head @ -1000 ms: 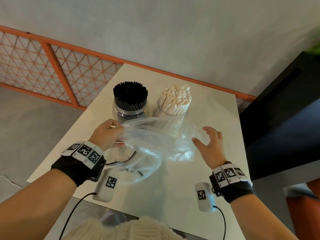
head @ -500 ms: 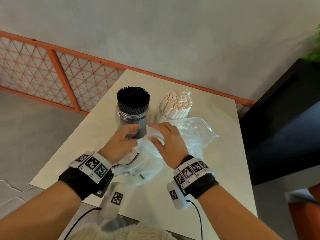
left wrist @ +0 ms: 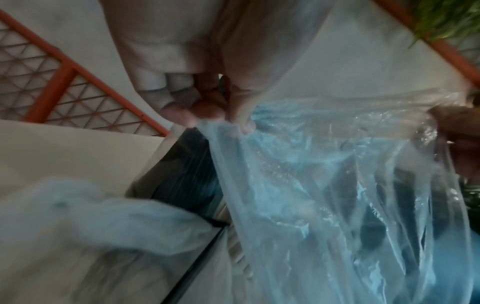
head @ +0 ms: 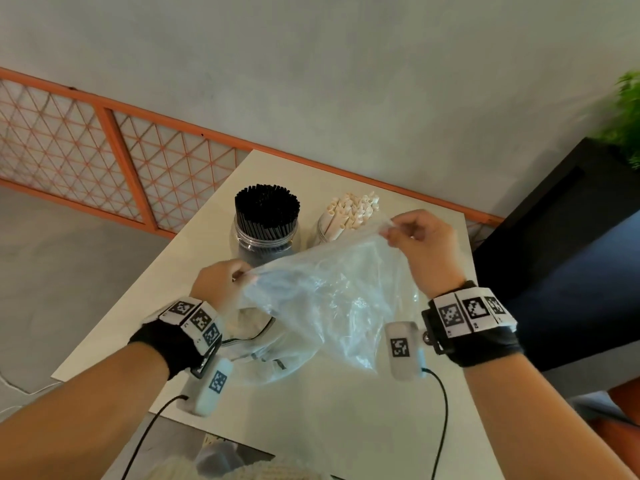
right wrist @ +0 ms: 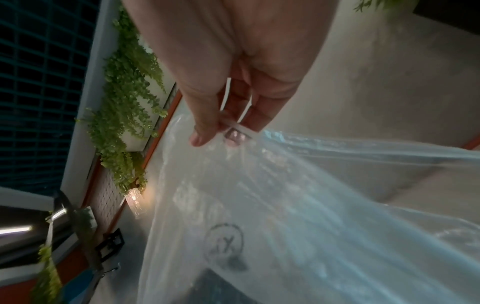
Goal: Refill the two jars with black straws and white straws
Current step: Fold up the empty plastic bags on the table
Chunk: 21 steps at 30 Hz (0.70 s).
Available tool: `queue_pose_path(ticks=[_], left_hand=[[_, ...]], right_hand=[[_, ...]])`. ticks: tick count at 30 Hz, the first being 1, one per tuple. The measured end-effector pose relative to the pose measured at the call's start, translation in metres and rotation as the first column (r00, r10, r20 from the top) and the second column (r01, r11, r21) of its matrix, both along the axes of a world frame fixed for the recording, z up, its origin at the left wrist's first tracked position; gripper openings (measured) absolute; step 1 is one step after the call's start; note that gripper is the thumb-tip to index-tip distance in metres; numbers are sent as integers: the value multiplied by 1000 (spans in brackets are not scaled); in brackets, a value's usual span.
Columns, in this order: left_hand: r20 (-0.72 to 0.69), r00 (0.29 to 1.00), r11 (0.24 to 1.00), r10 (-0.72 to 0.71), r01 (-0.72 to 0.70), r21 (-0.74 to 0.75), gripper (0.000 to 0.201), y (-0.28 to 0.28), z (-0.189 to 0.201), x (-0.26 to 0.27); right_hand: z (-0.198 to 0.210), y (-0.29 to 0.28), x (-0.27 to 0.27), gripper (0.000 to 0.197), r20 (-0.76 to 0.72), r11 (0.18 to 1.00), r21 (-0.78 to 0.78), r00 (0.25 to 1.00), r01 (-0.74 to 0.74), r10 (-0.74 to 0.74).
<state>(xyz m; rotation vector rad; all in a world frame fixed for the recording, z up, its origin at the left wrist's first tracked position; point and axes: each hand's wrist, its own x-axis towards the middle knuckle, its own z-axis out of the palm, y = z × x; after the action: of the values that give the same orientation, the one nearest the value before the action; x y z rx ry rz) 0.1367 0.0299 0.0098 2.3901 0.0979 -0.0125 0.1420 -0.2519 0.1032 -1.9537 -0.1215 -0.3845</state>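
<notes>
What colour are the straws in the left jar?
Black; the straws fill the left jar, clearest in the head view.

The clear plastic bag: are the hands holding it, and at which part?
Yes. Both hands pinch the clear plastic bag at its upper edge: the left hand at the left end, the right hand at the right end.

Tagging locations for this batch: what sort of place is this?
Probably a café or drinks counter: jars of black straws and white straws on a pale table, hanging greenery along the wall.

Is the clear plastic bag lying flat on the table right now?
No, the left hand and right hand pinch the bag, stretched between them.
</notes>
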Motion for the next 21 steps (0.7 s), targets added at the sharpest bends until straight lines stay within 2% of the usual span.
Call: queue_pose_path(ticks=[2, 7, 11, 13, 15, 17, 19, 21], left_hand=[[20, 1000, 1000, -16, 17, -23, 14, -3, 8, 7], [-39, 996, 997, -76, 75, -35, 21, -8, 27, 17], [12, 995, 992, -102, 102, -68, 20, -8, 34, 22], [16, 998, 985, -64, 66, -157, 20, -2, 31, 28], [-6, 999, 968, -34, 32, -247, 24, 6, 27, 33], [-43, 999, 940, -19, 3, -340, 34, 11, 25, 34], [-66, 998, 900, -21, -10, -435, 37, 11, 23, 34], [-88, 995, 875, -49, 0, -485, 29, 9, 26, 32]], right_hand=[[1, -9, 3, 12, 19, 999, -3, 999, 50, -50], [-5, -21, 4, 15, 128, 981, -51, 975, 189, -181], [-3, -22, 0, 12, 217, 948, -146, 944, 282, -247], [-11, -27, -2, 49, 124, 952, -205, 971, 226, -203], [-27, -33, -7, 91, -73, 959, -266, 990, 99, -123], [-50, -39, -11, 118, -215, 939, -343, 972, 15, -94], [-70, -41, -10, 125, -308, 912, -410, 945, -24, -114], [-83, -40, -5, 113, -383, 920, -392, 914, -26, -137]])
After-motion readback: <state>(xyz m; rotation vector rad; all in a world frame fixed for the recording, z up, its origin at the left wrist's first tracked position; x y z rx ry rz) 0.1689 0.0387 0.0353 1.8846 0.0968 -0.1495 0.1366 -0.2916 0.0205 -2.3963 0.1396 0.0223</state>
